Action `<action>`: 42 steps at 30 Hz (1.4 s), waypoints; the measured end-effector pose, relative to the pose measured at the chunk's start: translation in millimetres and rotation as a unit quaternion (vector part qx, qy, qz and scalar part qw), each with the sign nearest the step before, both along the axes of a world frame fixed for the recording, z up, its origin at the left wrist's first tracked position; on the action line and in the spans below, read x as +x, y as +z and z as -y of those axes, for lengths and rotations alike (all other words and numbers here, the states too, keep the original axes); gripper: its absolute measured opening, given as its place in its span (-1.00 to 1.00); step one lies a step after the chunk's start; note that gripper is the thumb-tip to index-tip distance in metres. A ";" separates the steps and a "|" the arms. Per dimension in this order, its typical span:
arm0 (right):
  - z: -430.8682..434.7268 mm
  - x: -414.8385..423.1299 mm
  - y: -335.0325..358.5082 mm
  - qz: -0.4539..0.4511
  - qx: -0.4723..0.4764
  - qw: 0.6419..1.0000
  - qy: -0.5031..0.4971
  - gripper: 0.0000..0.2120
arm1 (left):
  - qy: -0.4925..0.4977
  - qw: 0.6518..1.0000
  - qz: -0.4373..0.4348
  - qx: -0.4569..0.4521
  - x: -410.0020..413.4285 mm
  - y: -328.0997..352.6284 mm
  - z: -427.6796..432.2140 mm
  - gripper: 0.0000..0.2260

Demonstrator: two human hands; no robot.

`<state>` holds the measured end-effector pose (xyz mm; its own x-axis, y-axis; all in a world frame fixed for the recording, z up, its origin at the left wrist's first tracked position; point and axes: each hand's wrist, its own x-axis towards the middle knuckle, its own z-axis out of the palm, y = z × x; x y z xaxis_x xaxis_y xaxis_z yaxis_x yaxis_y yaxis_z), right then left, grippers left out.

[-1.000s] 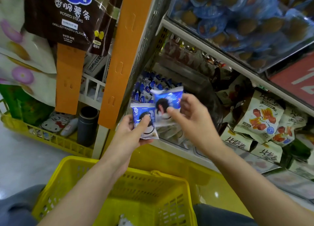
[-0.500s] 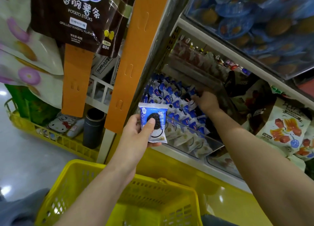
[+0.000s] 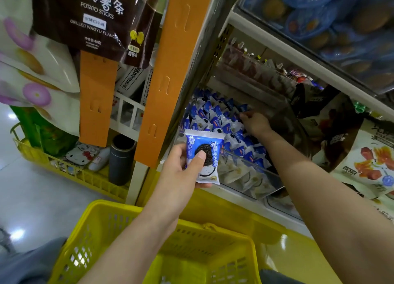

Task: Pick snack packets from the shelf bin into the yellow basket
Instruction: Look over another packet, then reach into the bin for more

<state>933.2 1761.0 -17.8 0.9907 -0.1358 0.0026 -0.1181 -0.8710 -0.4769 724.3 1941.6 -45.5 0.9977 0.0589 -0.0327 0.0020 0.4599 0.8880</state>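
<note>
My left hand holds a blue-and-white cookie packet upright, thumb pressed on its front, just above the yellow basket and in front of the shelf. My right hand reaches deep into the clear shelf bin, which is full of several matching packets. Its fingers curl around one packet at the back of the pile. The basket sits low in front of me, and its inside is mostly out of view.
An orange shelf post stands left of the bin. Potato stick bags hang overhead at the left. White-and-red snack bags fill the shelf to the right. A dark cylinder and a low yellow crate stand on the floor at the left.
My right hand passed its packet to my left hand, then reached back into the bin and went deeper. My left hand has stayed in front of the shelf with the packets.
</note>
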 end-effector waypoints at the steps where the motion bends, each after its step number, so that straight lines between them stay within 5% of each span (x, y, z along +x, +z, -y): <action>1: -0.8 -0.8 0.8 -0.007 -0.001 1.000 0.008 -0.68 | -0.003 1.000 -0.001 0.001 -0.3 -0.1 0.6 -0.90; 6: -3.7 -22.2 11.7 0.005 -0.005 0.999 0.049 -0.64 | -0.018 1.000 -0.017 0.018 -3.1 -1.6 4.5 -0.92; 14: -25.6 -149.5 21.7 0.270 0.139 0.940 0.155 -0.85 | -0.060 0.991 -0.051 0.109 -21.8 -16.0 6.9 -0.93; 19: -22.6 -228.4 -13.2 0.188 0.128 0.954 0.194 -0.77 | -0.105 0.983 -0.056 0.141 -39.8 -25.4 15.5 -0.88; 22: -19.0 -243.9 -30.2 0.046 0.218 0.961 0.165 -0.86 | -0.140 0.975 -0.068 0.160 -51.1 -34.2 19.9 -0.84; 30: -15.3 -259.0 -73.3 -0.056 0.346 0.932 0.096 -0.86 | -0.168 0.966 -0.102 0.165 -68.9 -56.9 23.8 -0.85; 35: -22.4 -260.4 -77.7 -0.031 0.285 0.948 0.138 -0.84 | -0.109 0.967 -0.133 0.190 -63.5 -64.7 23.7 -0.71; 40: -19.4 -265.6 -77.0 0.046 0.073 0.975 0.206 -0.88 | -0.096 0.963 -0.144 0.205 -62.0 -68.8 27.4 -0.76; 42: -18.5 -265.2 -75.8 0.060 0.060 0.973 0.213 -0.87 | -0.101 0.963 -0.152 0.197 -61.2 -69.7 28.2 -0.77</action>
<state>668.0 1779.5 -93.6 0.9505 0.2817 0.1309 0.3049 -0.7657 -0.5663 663.1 1913.4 -115.2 0.9379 -0.0675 -0.3403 0.3439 0.0508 0.9376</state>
